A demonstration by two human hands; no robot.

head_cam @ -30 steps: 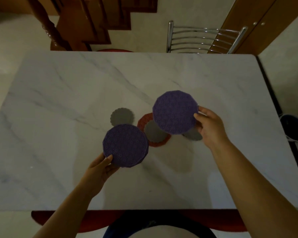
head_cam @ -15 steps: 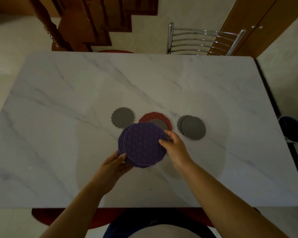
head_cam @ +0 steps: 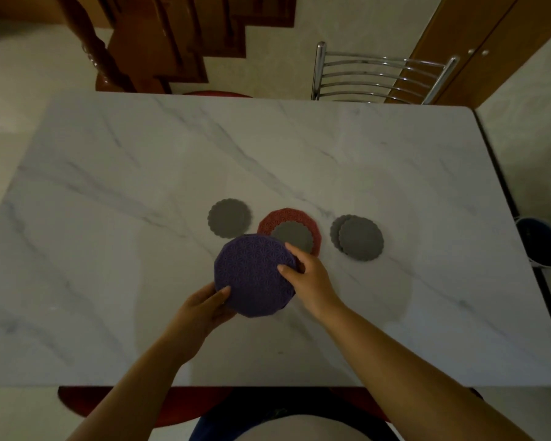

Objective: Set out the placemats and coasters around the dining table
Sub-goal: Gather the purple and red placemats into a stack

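Staircase [head_cam: 159,43] woodwork fills the upper left of the frame, beyond the far edge of the white marble desk [head_cam: 109,249]. At centre left, the left hand [head_cam: 204,308] grips the lower left rim of the purple mats [head_cam: 252,275], thumb on top and fingers underneath, holding them just above the desk. A second purple edge shows under the top one at lower right, so it is a stack, though I cannot tell how many.

Just above the stack, a single grey coaster [head_cam: 229,218] with a scalloped edge lies flat on the desk. Right of it, the red mat [head_cam: 299,214] lies flat with another grey coaster on top [head_cam: 291,237]; the purple stack overlaps the red mat's lower left edge in the picture.

The right hand [head_cam: 309,275] pinches the right rim of the purple stack, thumb on the top face, fingers curled around the edge. Further right, a pair of grey coasters [head_cam: 360,238] lies overlapped, well apart from the hands.

At upper right, a metal chair [head_cam: 379,74] stands behind the desk beside a wooden door [head_cam: 490,33]. At the right edge, a dark bowl [head_cam: 538,241] sits on the floor.
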